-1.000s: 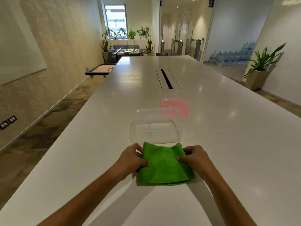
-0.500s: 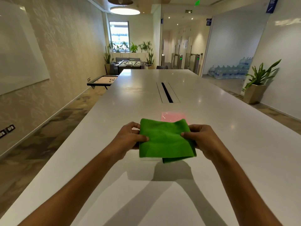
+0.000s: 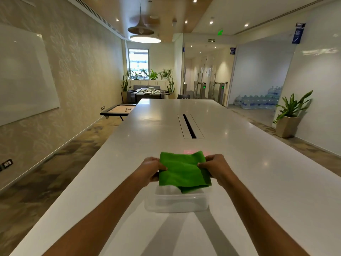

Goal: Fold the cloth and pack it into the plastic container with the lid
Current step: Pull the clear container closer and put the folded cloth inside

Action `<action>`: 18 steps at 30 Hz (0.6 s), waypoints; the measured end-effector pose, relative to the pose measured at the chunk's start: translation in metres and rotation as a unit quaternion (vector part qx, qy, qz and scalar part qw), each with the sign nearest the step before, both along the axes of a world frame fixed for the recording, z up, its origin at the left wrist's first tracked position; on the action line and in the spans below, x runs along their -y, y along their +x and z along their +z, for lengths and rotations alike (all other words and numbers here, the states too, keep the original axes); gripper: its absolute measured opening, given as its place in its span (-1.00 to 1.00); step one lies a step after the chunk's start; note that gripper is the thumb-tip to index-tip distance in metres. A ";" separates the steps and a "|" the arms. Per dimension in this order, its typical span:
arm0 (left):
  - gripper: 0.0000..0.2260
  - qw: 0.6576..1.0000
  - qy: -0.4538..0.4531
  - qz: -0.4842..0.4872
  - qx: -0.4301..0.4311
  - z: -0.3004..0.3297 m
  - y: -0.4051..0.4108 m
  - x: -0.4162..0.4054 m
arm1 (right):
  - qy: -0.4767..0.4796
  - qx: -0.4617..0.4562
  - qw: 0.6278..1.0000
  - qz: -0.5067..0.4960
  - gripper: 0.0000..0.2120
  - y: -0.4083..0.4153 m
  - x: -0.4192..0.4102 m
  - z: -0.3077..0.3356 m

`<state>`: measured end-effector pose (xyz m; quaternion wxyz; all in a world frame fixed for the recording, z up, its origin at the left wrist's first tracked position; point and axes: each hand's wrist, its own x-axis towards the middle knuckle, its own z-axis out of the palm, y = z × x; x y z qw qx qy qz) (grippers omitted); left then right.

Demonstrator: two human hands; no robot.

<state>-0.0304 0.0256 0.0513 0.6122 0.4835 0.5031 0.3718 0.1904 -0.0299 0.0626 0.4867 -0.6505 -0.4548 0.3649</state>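
Observation:
A folded green cloth (image 3: 183, 170) hangs in the air above the clear plastic container (image 3: 177, 203), its lower edge dipping past the container's far rim. My left hand (image 3: 150, 169) pinches the cloth's left edge and my right hand (image 3: 215, 168) pinches its right edge. The container stands open on the white table (image 3: 258, 182), close to me. Behind the cloth only a thin strip of the pink lid (image 3: 188, 151) shows; the rest is hidden.
A dark cable slot (image 3: 189, 126) runs along the table's middle, farther away. A low game table (image 3: 120, 109) stands off the table's left side, and a potted plant (image 3: 289, 117) on the floor at right.
Both hands have lifted the folded cloth off the table and carried it forward over the container. The view has tilted up, showing more of the ceiling.

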 end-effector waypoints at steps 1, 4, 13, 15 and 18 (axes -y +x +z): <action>-0.76 1.000 -0.005 0.005 -0.023 -0.005 0.003 -0.003 | -0.008 0.034 0.999 -0.004 -0.91 -0.001 -0.004 -0.005; -0.86 0.995 -0.001 0.011 -0.101 -0.015 0.011 -0.008 | -0.042 0.133 0.990 -0.010 -0.90 -0.005 -0.016 -0.019; -0.56 0.926 0.084 -0.015 -0.369 -0.025 0.032 -0.019 | -0.128 0.245 0.961 0.023 -0.93 -0.017 -0.039 -0.041; -0.53 0.926 0.080 -0.021 -0.369 -0.027 0.034 -0.019 | -0.133 0.240 0.961 0.043 -0.93 -0.021 -0.041 -0.042; -0.49 0.946 0.048 -0.010 -0.321 -0.027 0.034 -0.021 | -0.156 0.158 0.973 0.062 -0.86 -0.024 -0.045 -0.044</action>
